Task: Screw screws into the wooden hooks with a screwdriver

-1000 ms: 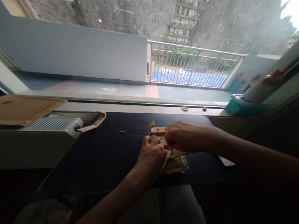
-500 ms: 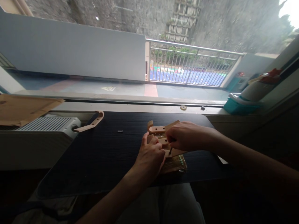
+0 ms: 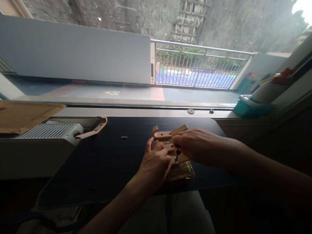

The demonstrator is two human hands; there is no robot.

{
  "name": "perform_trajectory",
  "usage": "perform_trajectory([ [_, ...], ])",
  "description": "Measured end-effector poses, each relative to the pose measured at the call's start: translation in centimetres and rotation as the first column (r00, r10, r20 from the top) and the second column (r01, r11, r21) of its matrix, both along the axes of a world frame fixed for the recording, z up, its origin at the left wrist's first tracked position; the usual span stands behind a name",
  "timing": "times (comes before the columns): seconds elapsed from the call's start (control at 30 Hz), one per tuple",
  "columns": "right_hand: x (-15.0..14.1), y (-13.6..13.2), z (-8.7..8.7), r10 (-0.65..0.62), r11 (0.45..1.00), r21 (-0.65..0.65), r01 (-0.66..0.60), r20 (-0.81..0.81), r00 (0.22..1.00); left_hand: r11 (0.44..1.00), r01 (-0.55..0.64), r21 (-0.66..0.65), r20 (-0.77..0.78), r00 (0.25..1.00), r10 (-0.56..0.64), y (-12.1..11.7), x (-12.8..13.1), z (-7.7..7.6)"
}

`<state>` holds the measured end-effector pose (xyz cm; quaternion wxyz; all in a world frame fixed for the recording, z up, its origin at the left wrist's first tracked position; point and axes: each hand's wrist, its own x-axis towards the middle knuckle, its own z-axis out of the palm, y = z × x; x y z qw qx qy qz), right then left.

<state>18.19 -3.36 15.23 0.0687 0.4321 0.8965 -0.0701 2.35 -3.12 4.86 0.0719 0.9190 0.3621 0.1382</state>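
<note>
Several curved wooden hooks with drilled holes lie side by side on a brown block (image 3: 181, 173) that looks wrapped in clear plastic. The rearmost wooden hook (image 3: 163, 134) stays free of both hands. My left hand (image 3: 157, 159) is closed over the left ends of the nearer hooks and presses on them; its fingertips are partly hidden. In my closed right hand (image 3: 188, 143) is a screwdriver (image 3: 177, 154), its handle hidden by the fingers. The tip points down at a screw spot on the nearest wooden hook (image 3: 184, 158).
A loose screw (image 3: 124, 137) lies on the dark table (image 3: 104, 162). Another wooden hook (image 3: 95, 130) juts over the table's left edge near the radiator (image 3: 53, 130). Along the windowsill are a tape roll (image 3: 190, 111), a small dark object (image 3: 211, 111) and a teal box (image 3: 252, 109).
My right hand has turned slightly around the screwdriver, and more of the shaft shows now. My left hand keeps its hold on the hooks. The whole view has shifted a little.
</note>
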Motion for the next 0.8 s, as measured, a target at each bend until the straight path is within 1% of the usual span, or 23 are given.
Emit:
perform_trajectory([
  [0.13,0.4,0.2,-0.6,-0.081,0.997,0.005,0.081,0.073,0.994,1.000,0.007,0.028,0.013,1.000,-0.007,0.0,0.0,-0.2],
  [0.3,0.1,0.4,-0.3,-0.113,0.994,0.015,0.113,0.107,0.988,1.000,0.010,0.023,0.018,1.000,-0.011,-0.1,-0.2,0.0],
  [0.37,-0.1,0.3,0.0,-0.086,0.996,0.007,0.086,0.101,0.991,1.000,0.012,0.022,0.015,1.000,-0.012,-0.2,-0.3,0.0],
  [0.43,-0.3,0.2,0.2,-0.016,0.999,-0.030,0.018,0.076,0.997,0.999,0.015,0.033,0.021,1.000,-0.016,-0.2,-0.3,0.0],
  [0.5,-0.5,0.1,0.2,0.056,0.997,-0.063,-0.054,0.019,0.998,0.999,0.013,0.045,0.032,0.999,-0.015,-0.2,-0.3,0.0],
  [0.6,-0.6,0.2,-0.2,0.088,0.994,-0.053,-0.092,-0.078,0.993,1.000,0.002,0.021,0.024,1.000,-0.002,-0.2,-0.1,0.2],
  [0.67,-0.4,0.4,-0.6,0.069,0.997,-0.025,-0.072,-0.096,0.993,1.000,-0.009,-0.010,0.003,1.000,0.009,-0.2,0.1,0.4],
  [0.8,-0.1,0.7,-1.1,-0.023,0.999,0.025,0.024,-0.043,0.999,1.000,-0.016,-0.016,-0.039,0.999,0.015,-0.3,0.1,0.6],
])
